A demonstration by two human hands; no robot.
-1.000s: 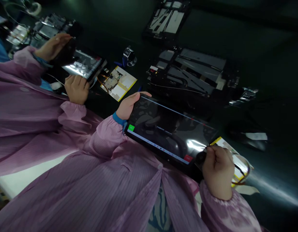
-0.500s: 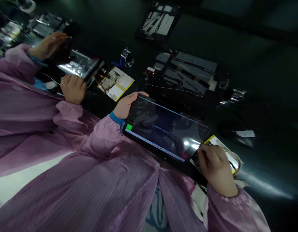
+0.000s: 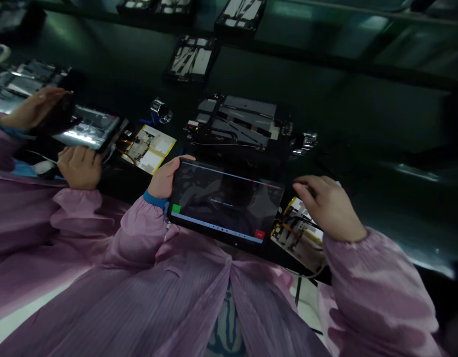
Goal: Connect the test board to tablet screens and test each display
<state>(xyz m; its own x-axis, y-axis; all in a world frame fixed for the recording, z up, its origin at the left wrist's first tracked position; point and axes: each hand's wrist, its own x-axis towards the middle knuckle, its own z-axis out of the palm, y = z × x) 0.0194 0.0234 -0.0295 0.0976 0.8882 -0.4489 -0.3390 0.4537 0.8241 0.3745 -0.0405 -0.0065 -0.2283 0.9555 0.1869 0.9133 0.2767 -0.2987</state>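
Observation:
My left hand (image 3: 164,179) grips the left edge of a black tablet screen (image 3: 223,201), thumb along its top corner. The lit screen has a green block at lower left, a red block at lower right and a pale bar along the bottom. My right hand (image 3: 327,206) hovers to the right of the tablet, apart from it, its fingers loosely bent and a gap beside the thumb. Nothing shows in it. Under and beside that hand lies a white-and-yellow battery with a circuit board (image 3: 298,233) and cables.
An opened tablet housing (image 3: 244,121) lies beyond the screen, with shiny metal rings (image 3: 306,143) and a metal cylinder (image 3: 161,111) nearby. Another battery with a board (image 3: 149,148) sits at left. A co-worker's hands (image 3: 80,166) handle another tablet (image 3: 91,126). More housings (image 3: 190,58) lie farther back.
My right hand has lifted from the tablet's lower right corner and moved up and away from it, uncovering the red block. The view has shifted; my left hand keeps its hold.

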